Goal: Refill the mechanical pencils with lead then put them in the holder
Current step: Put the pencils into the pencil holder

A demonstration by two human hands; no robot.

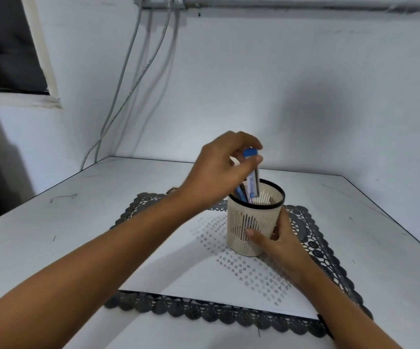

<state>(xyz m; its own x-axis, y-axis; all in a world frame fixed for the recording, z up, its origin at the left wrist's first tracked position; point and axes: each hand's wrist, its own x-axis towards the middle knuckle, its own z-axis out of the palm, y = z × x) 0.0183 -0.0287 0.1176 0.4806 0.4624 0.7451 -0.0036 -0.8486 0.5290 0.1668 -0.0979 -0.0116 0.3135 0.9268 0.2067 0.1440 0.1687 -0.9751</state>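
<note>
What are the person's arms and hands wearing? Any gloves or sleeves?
The left hand and right hand are bare: no gloves, and no rings that I can see. The left arm and right arm are bare too, with no sleeves, watch or bracelets in view.

The holder [251, 222] was cream, slit in thin stripes, with a black rim. The tube [253, 183] had a blue cap. The mat [178, 268] was white with grey stars and dark grey lace edging; the table [52, 235] white.
</note>
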